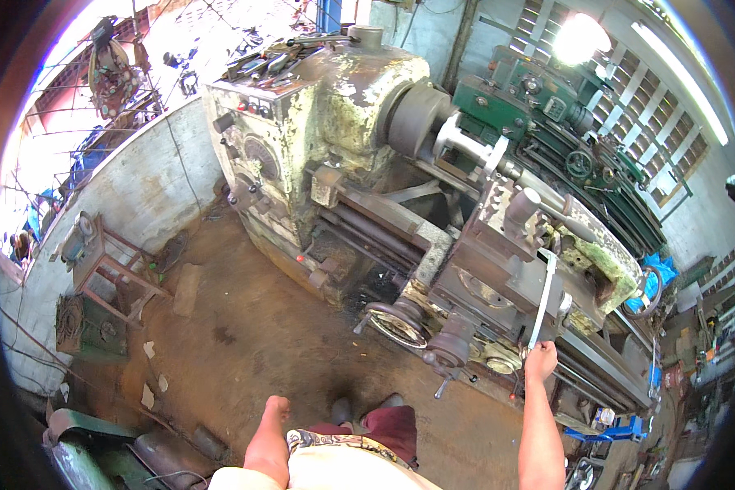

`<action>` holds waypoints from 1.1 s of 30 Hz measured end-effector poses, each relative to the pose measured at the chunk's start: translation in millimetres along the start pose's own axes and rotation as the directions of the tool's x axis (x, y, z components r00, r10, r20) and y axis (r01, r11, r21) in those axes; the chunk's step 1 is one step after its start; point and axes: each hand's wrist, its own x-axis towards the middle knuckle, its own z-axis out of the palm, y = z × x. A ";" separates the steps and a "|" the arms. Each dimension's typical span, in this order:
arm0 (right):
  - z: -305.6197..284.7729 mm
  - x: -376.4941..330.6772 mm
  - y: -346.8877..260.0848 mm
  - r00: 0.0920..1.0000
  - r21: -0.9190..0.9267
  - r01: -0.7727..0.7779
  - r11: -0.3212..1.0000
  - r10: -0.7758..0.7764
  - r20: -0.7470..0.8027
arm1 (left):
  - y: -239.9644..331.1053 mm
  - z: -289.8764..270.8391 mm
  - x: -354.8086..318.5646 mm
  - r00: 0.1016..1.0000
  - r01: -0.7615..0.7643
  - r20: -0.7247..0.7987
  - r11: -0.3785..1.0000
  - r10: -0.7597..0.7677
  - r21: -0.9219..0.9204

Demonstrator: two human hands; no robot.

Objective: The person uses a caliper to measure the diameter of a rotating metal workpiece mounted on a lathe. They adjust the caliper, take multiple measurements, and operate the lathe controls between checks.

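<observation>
The right hand [541, 360] reaches out to an old lathe [359, 131], its grip closed around the lower end of a long pale wrench [542, 300] that rises to the carriage [498, 269]. The left hand [275, 406] hangs low near the waist, touching nothing; I cannot tell how its fingers lie. A handwheel [396, 322] sits left of the carriage, over the rusty floor [245, 327].

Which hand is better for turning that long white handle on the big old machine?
Probably the right hand: it already grips the lower end of the long white handle on the lathe. The left hand hangs by the hip, touching nothing.
</observation>
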 end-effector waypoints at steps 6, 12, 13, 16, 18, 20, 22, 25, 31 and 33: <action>2.1 0.8 2.1 0.999 0.005 -0.044 0.999 0.044 0.015 | -8.1 -7.4 16.0 0.995 -0.012 0.097 0.998 0.019 -0.069; 2.2 0.7 2.4 1.000 -0.021 0.011 1.000 -0.012 -0.012 | -24.0 -7.6 17.2 1.000 -0.019 0.016 0.996 0.020 -0.082; 2.0 1.0 2.8 1.000 -0.014 0.019 1.000 -0.019 -0.007 | -25.3 -7.2 13.3 1.000 -0.007 0.006 0.997 0.008 -0.079; 1.9 1.2 4.0 1.000 -0.019 -0.001 1.000 0.001 0.002 | -23.8 -7.8 1.2 1.000 0.006 0.024 0.991 -0.003 -0.136; 1.7 1.1 4.4 0.998 -0.024 0.045 0.999 -0.046 -0.037 | -19.5 -8.5 -3.8 0.999 0.004 0.041 0.989 0.002 -0.147; 1.7 0.5 3.9 0.999 -0.028 0.031 0.999 -0.032 -0.030 | -15.4 -8.3 -5.4 0.999 0.000 0.044 0.993 0.005 -0.115; 1.2 0.1 2.4 1.000 -0.010 0.013 1.000 -0.013 -0.014 | -13.4 -6.9 -4.1 0.999 -0.008 0.036 0.995 0.012 -0.099; -0.4 -0.5 -0.2 1.000 0.018 -0.003 1.000 0.003 -0.010 | -13.6 -5.2 2.5 0.999 -0.031 0.021 0.992 0.033 -0.119; -1.2 0.0 0.9 0.998 0.062 -0.045 0.997 0.042 0.038 | -12.8 -9.8 15.6 0.991 0.038 0.134 0.994 -0.024 -0.100; 1.2 0.7 3.7 0.997 0.086 -0.066 0.994 0.063 0.037 | -12.3 -9.6 13.5 0.992 0.033 0.122 0.995 -0.021 -0.093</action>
